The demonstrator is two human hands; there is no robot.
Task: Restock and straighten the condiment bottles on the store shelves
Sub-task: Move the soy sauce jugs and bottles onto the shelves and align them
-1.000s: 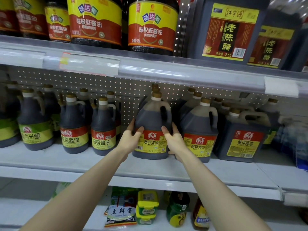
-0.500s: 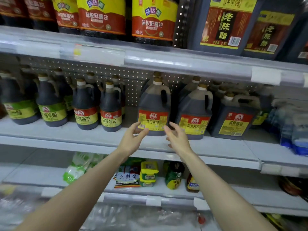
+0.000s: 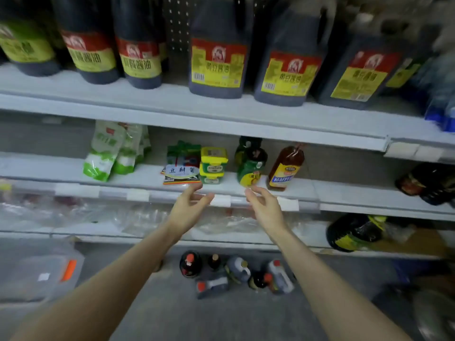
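Dark bottles [image 3: 216,48], red-yellow labels [image 3: 218,62]

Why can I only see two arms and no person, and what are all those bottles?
The camera sits on the person's head and looks down, so you see only their arms. The left hand and right hand are open and hold nothing. They hover in front of a store shelf. On the shelf above stand big dark soy sauce jugs with red and yellow labels. The shelf by the hands has green packets, stacked yellow tubs, a green bottle and a brown bottle. Down on the floor, more bottles wait in a cluster, maybe to go on the shelves.
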